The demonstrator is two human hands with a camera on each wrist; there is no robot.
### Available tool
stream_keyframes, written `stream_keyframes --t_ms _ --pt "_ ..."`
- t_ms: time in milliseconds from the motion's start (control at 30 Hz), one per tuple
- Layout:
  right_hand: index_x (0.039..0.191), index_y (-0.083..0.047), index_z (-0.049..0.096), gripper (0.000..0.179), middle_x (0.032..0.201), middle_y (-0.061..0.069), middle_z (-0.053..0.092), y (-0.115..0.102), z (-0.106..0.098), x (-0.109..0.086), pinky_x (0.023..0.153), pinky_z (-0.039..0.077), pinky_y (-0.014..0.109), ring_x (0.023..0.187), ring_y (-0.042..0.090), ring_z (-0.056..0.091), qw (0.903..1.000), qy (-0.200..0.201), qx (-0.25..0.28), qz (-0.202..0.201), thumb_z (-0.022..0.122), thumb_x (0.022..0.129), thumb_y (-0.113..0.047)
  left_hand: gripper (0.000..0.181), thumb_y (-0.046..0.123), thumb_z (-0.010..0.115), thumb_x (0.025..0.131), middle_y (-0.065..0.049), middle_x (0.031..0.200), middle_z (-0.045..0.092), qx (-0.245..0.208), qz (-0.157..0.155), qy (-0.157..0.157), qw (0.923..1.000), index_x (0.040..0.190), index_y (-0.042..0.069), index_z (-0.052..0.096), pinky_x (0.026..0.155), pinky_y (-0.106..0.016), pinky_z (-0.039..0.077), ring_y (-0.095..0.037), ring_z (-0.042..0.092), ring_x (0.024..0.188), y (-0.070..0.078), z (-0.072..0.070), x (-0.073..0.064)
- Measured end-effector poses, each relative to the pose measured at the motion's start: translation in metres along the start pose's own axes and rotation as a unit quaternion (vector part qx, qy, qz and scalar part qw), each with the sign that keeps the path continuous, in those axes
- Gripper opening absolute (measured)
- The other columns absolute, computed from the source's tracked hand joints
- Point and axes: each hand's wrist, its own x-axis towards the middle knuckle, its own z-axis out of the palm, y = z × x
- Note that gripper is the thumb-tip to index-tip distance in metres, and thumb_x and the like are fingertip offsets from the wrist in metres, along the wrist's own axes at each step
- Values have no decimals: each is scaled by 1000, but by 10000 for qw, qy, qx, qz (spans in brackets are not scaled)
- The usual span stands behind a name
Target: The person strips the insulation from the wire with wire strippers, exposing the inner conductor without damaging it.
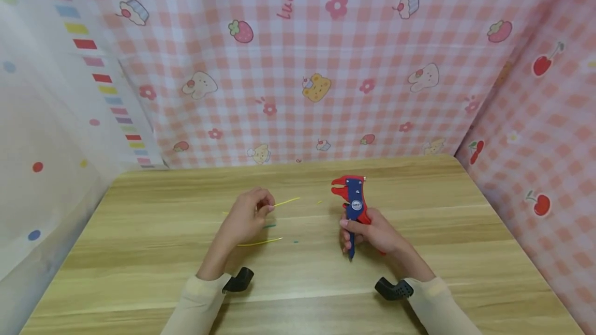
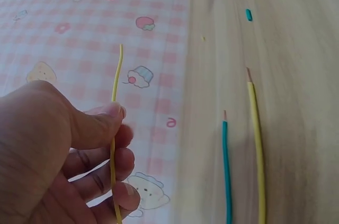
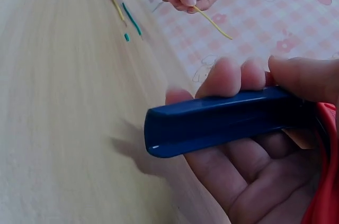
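Observation:
Between thumb and fingers my left hand [image 1: 249, 215] pinches a thin yellow wire [image 2: 117, 70], held above the table with its tip pointing right. In the left wrist view that tip looks yellow, with no copper showing. My right hand [image 1: 372, 231] grips a red and blue wire stripper [image 1: 356, 204] by its handles; its jaws stand apart and face left, away from the wire. Under the left hand lie another yellow wire [image 2: 257, 150] and a green wire [image 2: 227, 171], both with bare copper at one end.
A short green piece of insulation [image 2: 249, 15] lies on the wooden table [image 1: 316, 293] beyond the wire ends. A tiny yellow scrap [image 1: 319, 201] lies between the hands. Patterned cloth [image 1: 279, 66] hangs along the table's back edge and both sides.

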Motion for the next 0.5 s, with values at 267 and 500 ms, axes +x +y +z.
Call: stream_keyframes --t_ms 267,500 --pt "112 16 45 36 81 5 64 -3 5 1 77 62 45 72 18 67 9989 -379 -2 -270 56 106 -18 8 2 66 97 -12 80 67 -331 80 -153 9993 91 6 67 62 -23 46 -13 54 70 9 -8 -1" --pt "110 14 46 31 82 5 62 -8 12 -1 81 61 44 73 18 66 9969 -640 168 -437 55 106 -15 10 1 66 97 1 74 61 -442 168 -67 9989 92 10 68 62 -24 47 -12 54 69 16 -12 -2"
